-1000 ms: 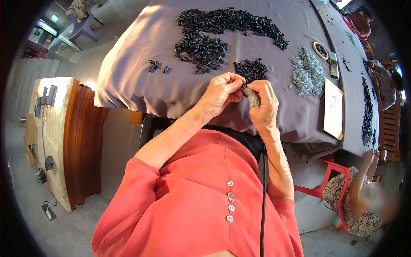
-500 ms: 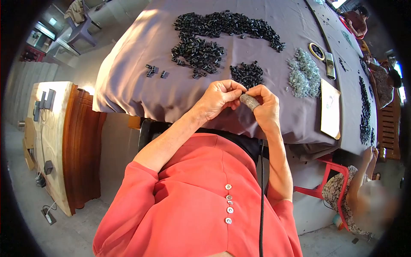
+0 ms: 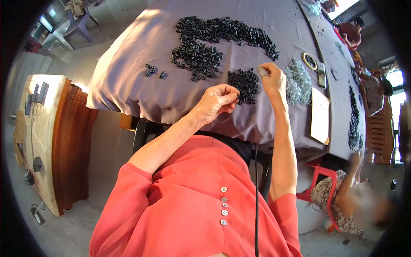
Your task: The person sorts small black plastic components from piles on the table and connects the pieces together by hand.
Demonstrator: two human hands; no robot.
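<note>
My left hand (image 3: 217,104) is closed in a pinch over the table's near edge. Whatever small piece lies between its thumb and fingertips is too small to name. Just beyond it is a small heap of black pieces (image 3: 243,83). My right hand (image 3: 274,80) is at that heap's right side, fingers curled, with a grey wrap-like covering (image 3: 262,72) at its thumb. What its fingertips hold, if anything, is hidden. Right of this hand lies a pile of clear, glassy small pieces (image 3: 298,83). Larger black tubular pieces (image 3: 199,58) spread in a bigger pile farther back.
A grey-mauve cloth (image 3: 132,68) covers the table. At right are a tape roll (image 3: 309,61), a small metallic box (image 3: 321,76) and a white card (image 3: 320,115). A wooden cabinet (image 3: 70,145) stands left. Other people sit along the right side, one on a red chair (image 3: 329,175).
My hands were together at the near edge of the small black heap. The right hand has moved away, up and right, while the left remains near its place, still pinched.
</note>
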